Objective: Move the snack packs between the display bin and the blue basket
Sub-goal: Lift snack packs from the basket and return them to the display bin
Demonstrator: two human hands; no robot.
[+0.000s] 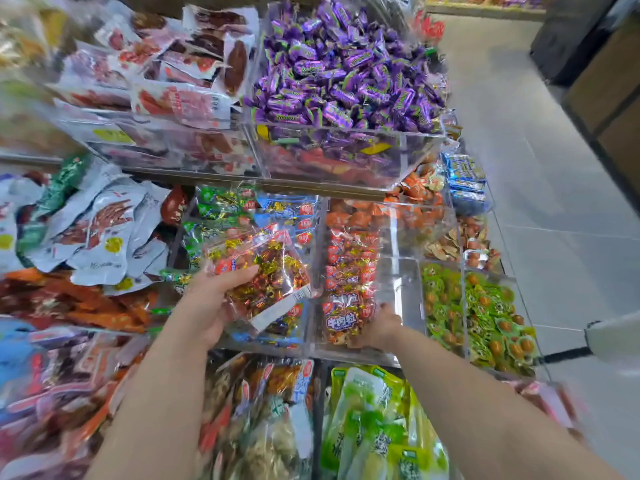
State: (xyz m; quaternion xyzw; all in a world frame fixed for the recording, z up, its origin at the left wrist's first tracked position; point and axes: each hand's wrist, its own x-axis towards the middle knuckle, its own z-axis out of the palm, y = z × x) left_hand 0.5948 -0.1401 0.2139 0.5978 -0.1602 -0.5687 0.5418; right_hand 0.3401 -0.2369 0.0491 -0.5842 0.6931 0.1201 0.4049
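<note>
Over the middle shelf, we are gripping a clear bag of wrapped snacks in our left hand, thumb lying on top and fingers curling underneath, so it is hanging just above the blue and green packets. Our right hand is reaching into the clear bin just beside it and is touching the near end of the row of red packs. Its fingers are hiding behind them, so we cannot tell whether it is gripping one. The film is looking slippery and the packs are lying tightly together, so we are judging it best to be pinching one pack by its edge and lifting straight up, clear of the bin wall. No blue basket is showing.
</note>
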